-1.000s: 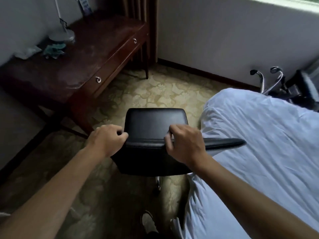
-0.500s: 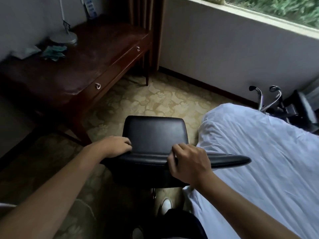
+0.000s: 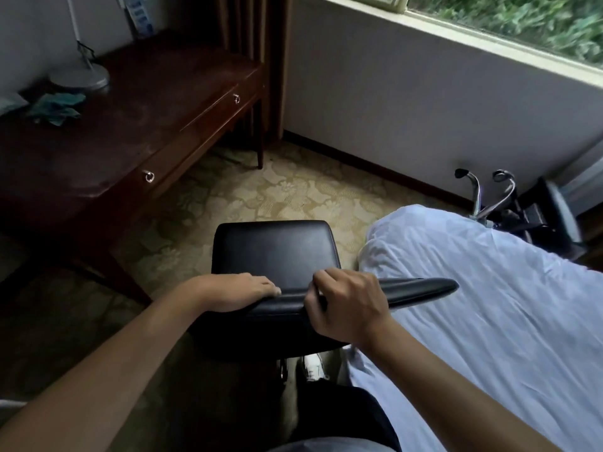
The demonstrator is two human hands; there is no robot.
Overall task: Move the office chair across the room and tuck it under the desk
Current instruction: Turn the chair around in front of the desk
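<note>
Room layout, largest first: bed [image 3: 489, 305] with pale sheet fills the right side, touching the chair's right edge; dark wooden desk [image 3: 130, 125] runs along the left wall, patterned carpet [image 3: 277, 190] open between them. Office chair [image 3: 274, 252], black, stands on the carpet between desk and bed, seat pointing toward the window wall, not yet turned toward the desk and clear of it. Compared with a second ago the desk front and its drawer knobs sit closer and lower in view and more window shows, so chair and person have advanced along the gap; judged mid-transit, with a left turn needed before tucking in. Grip change: left hand [image 3: 235, 291], earlier curled round the backrest top, now lies flatter on it, fingers extended over the edge, a loose pressing hold. Right hand [image 3: 346, 305] stays closed firmly round the backrest rim. A white shoe [image 3: 315, 367] shows beneath the seat.
</note>
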